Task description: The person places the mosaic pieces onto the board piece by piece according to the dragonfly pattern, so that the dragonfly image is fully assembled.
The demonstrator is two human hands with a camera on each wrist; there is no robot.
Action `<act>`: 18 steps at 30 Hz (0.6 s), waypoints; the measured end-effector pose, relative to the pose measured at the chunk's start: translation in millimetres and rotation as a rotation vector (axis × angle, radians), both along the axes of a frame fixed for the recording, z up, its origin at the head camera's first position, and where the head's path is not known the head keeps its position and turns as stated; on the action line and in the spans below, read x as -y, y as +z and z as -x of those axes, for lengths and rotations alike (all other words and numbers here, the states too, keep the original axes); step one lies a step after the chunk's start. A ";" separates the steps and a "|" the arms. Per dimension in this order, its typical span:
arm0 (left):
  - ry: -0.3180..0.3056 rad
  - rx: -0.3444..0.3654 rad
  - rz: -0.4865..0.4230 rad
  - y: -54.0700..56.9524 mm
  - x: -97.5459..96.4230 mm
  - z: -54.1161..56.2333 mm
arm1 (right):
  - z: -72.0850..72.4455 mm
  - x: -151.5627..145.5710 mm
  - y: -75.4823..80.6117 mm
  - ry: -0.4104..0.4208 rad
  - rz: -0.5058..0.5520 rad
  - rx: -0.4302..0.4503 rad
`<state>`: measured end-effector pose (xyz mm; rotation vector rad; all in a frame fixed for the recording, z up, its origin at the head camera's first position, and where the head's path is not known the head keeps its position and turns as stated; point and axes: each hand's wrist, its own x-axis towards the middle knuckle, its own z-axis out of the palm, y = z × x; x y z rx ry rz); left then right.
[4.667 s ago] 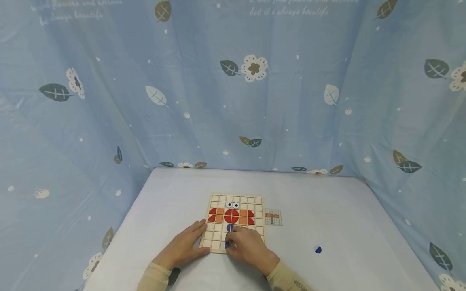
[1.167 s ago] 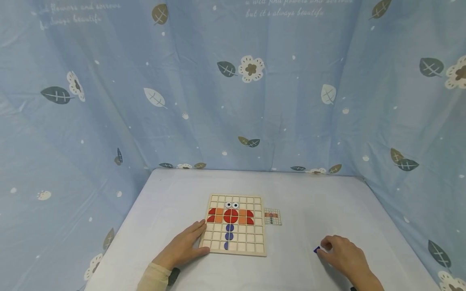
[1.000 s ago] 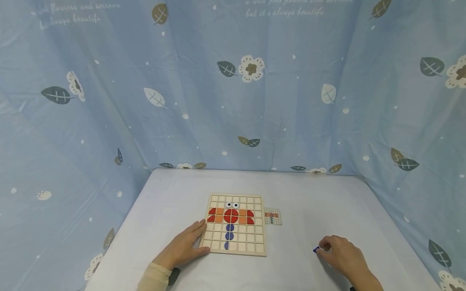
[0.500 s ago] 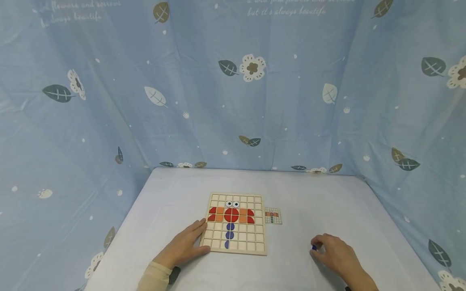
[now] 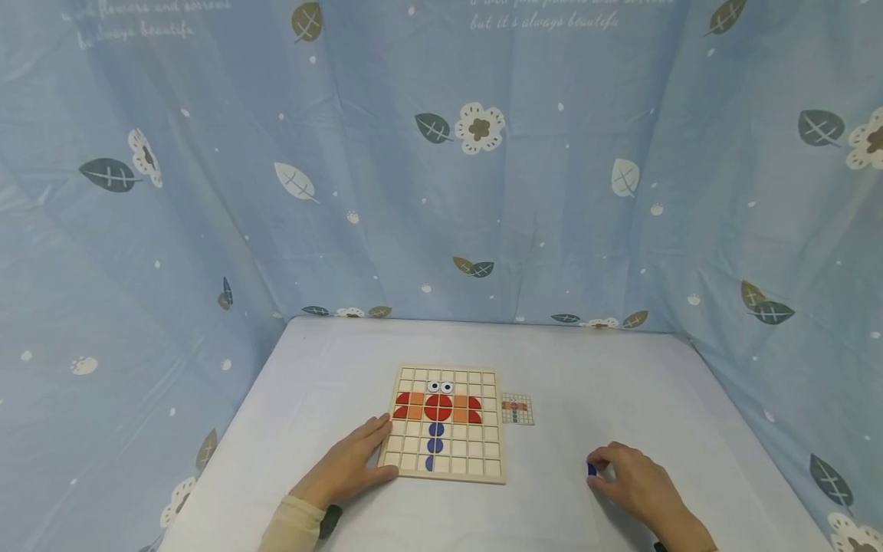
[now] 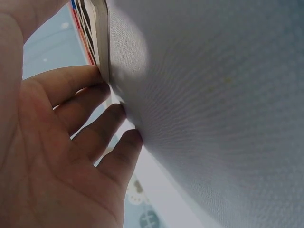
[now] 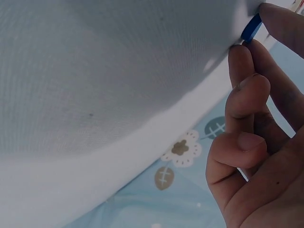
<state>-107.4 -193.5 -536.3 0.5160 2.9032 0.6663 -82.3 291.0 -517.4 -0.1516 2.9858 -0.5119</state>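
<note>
Right hand pinches a small blue piece between its fingertips, while left hand rests with straight, spread fingers against the wooden grid board.

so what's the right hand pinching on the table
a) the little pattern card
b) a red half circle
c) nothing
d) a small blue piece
d: the right hand pinches a small blue piece between thumb and fingertips, off to the right of the wooden grid board.

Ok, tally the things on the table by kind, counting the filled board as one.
Wooden grid puzzle board, left hand touching its edge: 1
Small printed pattern card: 1
Loose blue puzzle piece, pinched by right hand: 1
Total: 3
</note>
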 end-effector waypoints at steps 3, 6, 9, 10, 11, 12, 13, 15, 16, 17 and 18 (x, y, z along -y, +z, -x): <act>0.001 0.003 -0.004 0.1 0.3 -0.5 | 0.5 1.5 -0.1 -0.002 0.005 0.001; 0.001 0.003 -0.012 0.6 0.1 -1.1 | 1.9 3.5 -0.4 -0.002 0.002 0.002; -0.001 0.001 -0.020 1.3 0.0 -1.6 | 3.4 6.3 -1.2 -0.005 -0.010 0.003; -0.003 -0.001 -0.018 1.3 -0.1 -1.4 | 4.0 7.5 -1.3 -0.006 -0.012 0.000; -0.003 -0.002 -0.016 1.4 -0.1 -1.3 | 4.6 8.7 -1.4 -0.007 -0.013 -0.004; -0.003 -0.002 -0.015 1.4 -0.2 -1.2 | 5.2 10.0 -1.4 -0.008 -0.011 -0.009; -0.004 -0.003 -0.013 1.4 -0.2 -1.0 | 5.7 11.3 -1.2 -0.008 -0.009 -0.016; -0.002 -0.002 -0.008 0.8 -0.2 -0.7 | 6.6 14.2 -0.5 -0.006 -0.006 -0.032; -0.001 -0.001 -0.008 0.6 -0.1 -0.6 | 7.2 15.7 -0.4 -0.005 0.000 -0.044; 0.000 -0.002 -0.008 0.4 -0.1 -0.5 | 8.0 17.4 -0.3 0.000 0.007 -0.056; 0.001 -0.002 -0.009 0.4 0.0 -0.6 | 8.9 19.2 -0.2 0.006 0.011 -0.067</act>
